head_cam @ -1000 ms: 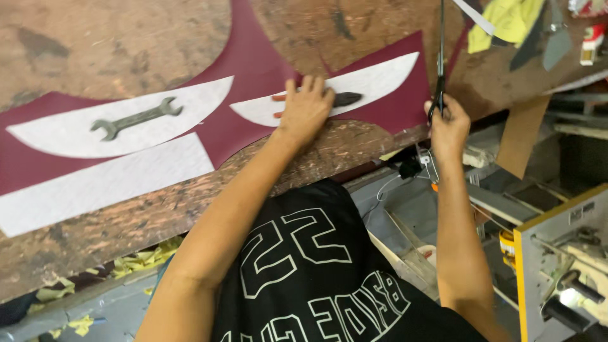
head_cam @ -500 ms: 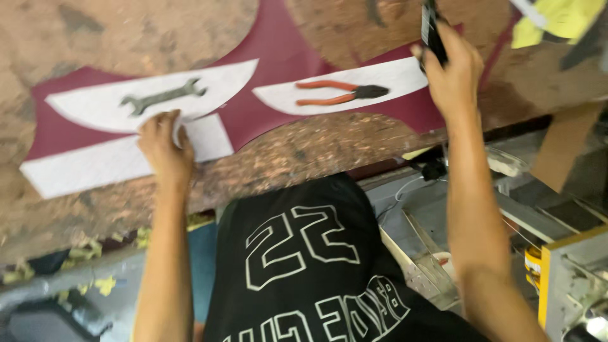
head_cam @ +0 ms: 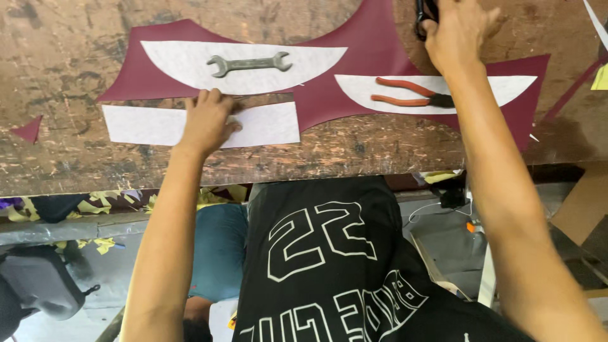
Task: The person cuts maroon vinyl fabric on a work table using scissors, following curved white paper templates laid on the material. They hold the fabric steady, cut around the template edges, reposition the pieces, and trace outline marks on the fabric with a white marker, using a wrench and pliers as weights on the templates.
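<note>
On the scarred wooden workbench (head_cam: 76, 25), a grey open-ended steel wrench (head_cam: 249, 63) lay on a white crescent pattern piece (head_cam: 183, 60) just above the left hand (head_cam: 206, 120), and orange-handled pliers (head_cam: 408, 92) lay on a second white crescent (head_cam: 500, 88) to its right, both crescents resting on a maroon leather sheet (head_cam: 373, 44). The left hand pressed flat, fingers spread, on a plain white rectangular paper strip (head_cam: 266, 126) that lay along the sheet's lower edge. The right hand (head_cam: 459, 28), up beyond the pliers, was closed around black-handled scissors (head_cam: 423, 12), mostly hidden.
</note>
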Action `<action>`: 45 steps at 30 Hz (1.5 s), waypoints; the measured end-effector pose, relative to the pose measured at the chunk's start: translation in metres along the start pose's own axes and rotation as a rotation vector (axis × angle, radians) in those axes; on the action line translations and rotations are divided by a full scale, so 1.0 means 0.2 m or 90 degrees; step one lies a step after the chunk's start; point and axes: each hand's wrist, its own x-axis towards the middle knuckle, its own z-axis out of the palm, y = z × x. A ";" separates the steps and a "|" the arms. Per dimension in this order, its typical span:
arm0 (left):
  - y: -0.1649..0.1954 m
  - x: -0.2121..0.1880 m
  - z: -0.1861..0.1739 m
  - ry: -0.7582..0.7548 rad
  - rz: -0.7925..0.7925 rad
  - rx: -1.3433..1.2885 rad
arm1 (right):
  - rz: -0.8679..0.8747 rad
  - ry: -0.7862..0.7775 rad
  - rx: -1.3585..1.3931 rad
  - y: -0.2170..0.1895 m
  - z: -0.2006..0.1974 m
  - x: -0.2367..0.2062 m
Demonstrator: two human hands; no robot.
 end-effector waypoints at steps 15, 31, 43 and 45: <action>0.13 -0.10 -0.45 0.316 -0.072 -0.914 | -0.041 -0.476 0.840 -1.33 0.23 -0.67; -0.82 0.24 -0.85 0.640 -0.083 -1.283 | 0.168 -0.294 0.726 -1.14 -0.06 0.05; -0.82 0.40 -0.82 0.577 -0.157 -1.108 | 0.153 -0.312 0.657 -1.02 -0.24 0.54; -0.88 0.35 -0.78 0.556 -0.159 -1.003 | 0.194 -0.351 0.612 -1.05 -0.13 0.42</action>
